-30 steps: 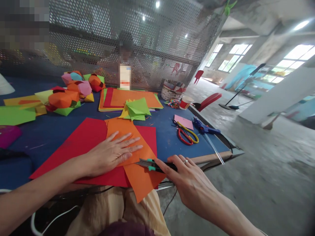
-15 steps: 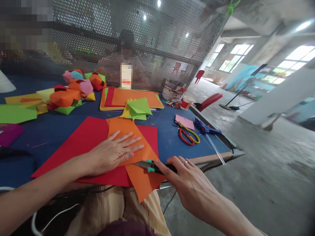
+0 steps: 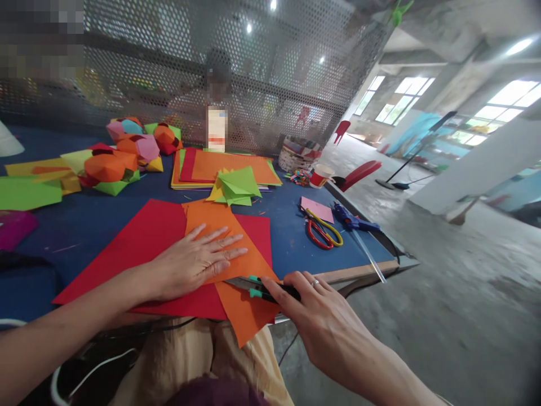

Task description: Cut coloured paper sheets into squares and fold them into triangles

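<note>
My left hand (image 3: 196, 259) lies flat with its fingers spread, pressing on a folded sheet of orange paper (image 3: 249, 245). Under it is a larger red sheet (image 3: 139, 242). My right hand (image 3: 315, 307) grips a utility knife (image 3: 256, 286) with a black and teal handle, the index finger stretched along it. Its blade points left and lies at the fold, between the upper orange layer and the lower orange flap (image 3: 243, 316). The tip is close to my left thumb, partly hidden by paper. That flap hangs over the table's front edge.
Scissors (image 3: 324, 230), a pink paper (image 3: 316, 208) and a blue glue gun (image 3: 355, 217) lie at the right. Green folded paper (image 3: 240, 186) sits before a paper stack (image 3: 232, 169). Folded paper shapes (image 3: 112, 166) are at back left; a paper cup (image 3: 322, 176) is at back right.
The knife and my right hand have shifted slightly left, the blade going a little further along the fold. My left hand stays in place on the paper.
</note>
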`<control>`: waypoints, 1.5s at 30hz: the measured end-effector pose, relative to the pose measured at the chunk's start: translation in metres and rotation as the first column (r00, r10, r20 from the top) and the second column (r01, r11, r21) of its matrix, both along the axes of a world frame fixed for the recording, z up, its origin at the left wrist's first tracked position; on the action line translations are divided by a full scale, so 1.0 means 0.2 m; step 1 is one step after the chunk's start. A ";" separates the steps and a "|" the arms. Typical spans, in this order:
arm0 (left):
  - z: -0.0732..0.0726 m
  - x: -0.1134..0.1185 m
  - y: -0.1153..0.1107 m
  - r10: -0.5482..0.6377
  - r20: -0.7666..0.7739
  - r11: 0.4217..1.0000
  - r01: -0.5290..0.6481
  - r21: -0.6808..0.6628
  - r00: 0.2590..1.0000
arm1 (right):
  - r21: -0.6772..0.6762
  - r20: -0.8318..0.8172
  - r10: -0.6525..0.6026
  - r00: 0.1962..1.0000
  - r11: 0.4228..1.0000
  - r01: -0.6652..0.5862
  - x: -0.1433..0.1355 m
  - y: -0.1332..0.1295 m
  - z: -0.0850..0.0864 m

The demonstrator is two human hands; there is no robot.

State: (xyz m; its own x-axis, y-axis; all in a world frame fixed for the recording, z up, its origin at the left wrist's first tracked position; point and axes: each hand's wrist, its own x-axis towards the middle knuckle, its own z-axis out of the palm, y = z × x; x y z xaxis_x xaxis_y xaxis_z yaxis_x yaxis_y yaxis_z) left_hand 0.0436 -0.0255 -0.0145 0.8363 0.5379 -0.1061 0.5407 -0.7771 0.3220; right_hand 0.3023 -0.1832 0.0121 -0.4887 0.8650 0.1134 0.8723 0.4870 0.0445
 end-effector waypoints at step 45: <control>0.02 -0.03 0.03 0.000 -0.031 1.000 -0.001 -0.024 1.000 | -0.026 0.047 0.033 0.998 0.999 -0.032 -0.12 -0.03 0.01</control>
State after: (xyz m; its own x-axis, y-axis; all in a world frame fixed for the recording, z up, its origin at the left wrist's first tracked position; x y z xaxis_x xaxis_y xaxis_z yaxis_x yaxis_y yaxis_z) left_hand 0.0382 -0.0198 -0.0109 0.8322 0.5351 -0.1451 0.5511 -0.7692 0.3236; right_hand 0.2775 -0.1898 0.0136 -0.5213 0.8507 0.0680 0.8530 0.5169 0.0727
